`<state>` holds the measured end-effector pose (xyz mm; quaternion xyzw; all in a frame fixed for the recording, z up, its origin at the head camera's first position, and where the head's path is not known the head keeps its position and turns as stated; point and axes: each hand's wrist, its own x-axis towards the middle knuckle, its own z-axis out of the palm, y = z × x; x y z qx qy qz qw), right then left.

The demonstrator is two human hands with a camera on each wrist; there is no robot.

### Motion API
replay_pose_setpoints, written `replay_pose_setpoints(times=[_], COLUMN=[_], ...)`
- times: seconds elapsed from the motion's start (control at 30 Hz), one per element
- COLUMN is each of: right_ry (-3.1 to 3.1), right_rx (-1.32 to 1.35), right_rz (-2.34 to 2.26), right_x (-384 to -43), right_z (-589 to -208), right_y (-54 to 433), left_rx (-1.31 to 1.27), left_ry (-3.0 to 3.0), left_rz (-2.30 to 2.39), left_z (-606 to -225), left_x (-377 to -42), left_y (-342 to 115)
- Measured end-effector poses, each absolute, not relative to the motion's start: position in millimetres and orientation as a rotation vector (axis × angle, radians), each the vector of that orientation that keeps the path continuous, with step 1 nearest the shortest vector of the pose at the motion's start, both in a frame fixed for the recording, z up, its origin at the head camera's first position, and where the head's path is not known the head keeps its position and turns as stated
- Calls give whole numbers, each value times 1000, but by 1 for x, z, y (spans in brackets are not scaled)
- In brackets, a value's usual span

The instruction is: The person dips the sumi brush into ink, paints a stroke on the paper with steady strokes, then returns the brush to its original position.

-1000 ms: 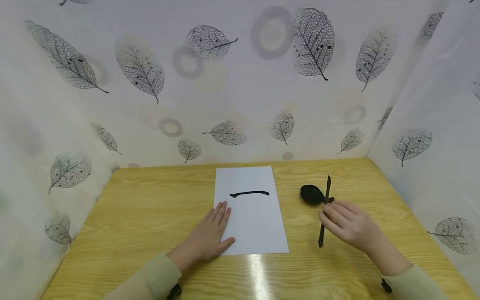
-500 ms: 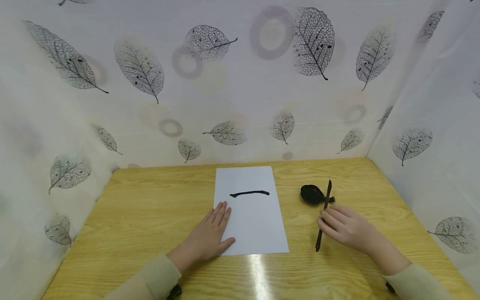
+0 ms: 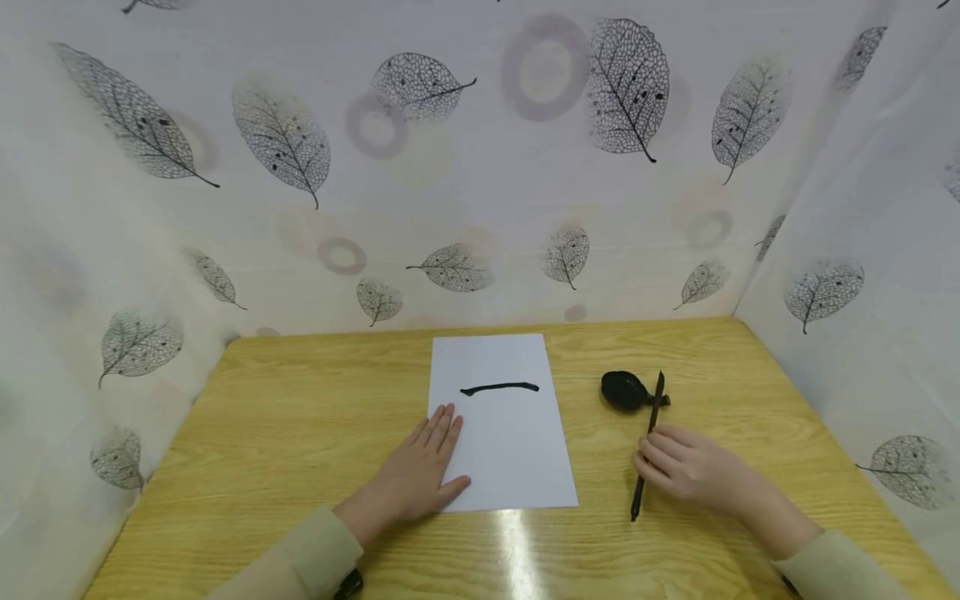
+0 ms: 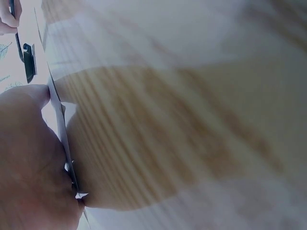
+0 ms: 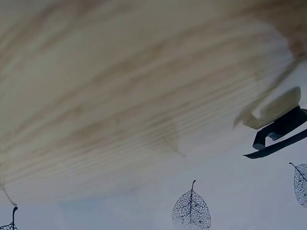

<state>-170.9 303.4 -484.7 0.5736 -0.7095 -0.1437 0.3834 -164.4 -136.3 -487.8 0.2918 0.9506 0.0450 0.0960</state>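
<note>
My left hand [image 3: 420, 467] rests flat on the lower left edge of a white sheet of paper [image 3: 517, 454], thumb spread. Across the upper part of the sheet runs one black brush stroke [image 3: 501, 388]. Between the fingertips of my right hand [image 3: 686, 462] is a dark writing brush [image 3: 637, 498], slanted with its pointed tip away from me. That tip appears beside the handle of a small black ink dish [image 3: 622, 391] in the head view; contact cannot be told. The right wrist view has the dish [image 5: 288, 124] and brush tip [image 5: 276, 149] close together.
All of this lies on a yellow wood-grain table [image 3: 315, 392] with a light glare near its front. A pale leaf-printed cloth [image 3: 480, 200] stands behind the table and along both sides.
My right hand has drawn the brush back toward me, its tip sliding from beyond the dish to beside the dish's handle. The left hand and paper have stayed put.
</note>
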Motion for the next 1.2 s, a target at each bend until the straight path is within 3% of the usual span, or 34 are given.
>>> replay_pose_setpoints(times=[1.2], right_ry=[-1948], right_rx=[1497], right_rz=[-408], right_x=[-166], right_z=[-493], right_y=[304], left_rx=[853], left_ry=[2811], left_rz=[108], left_z=[-493], left_x=[-168], left_y=[-137])
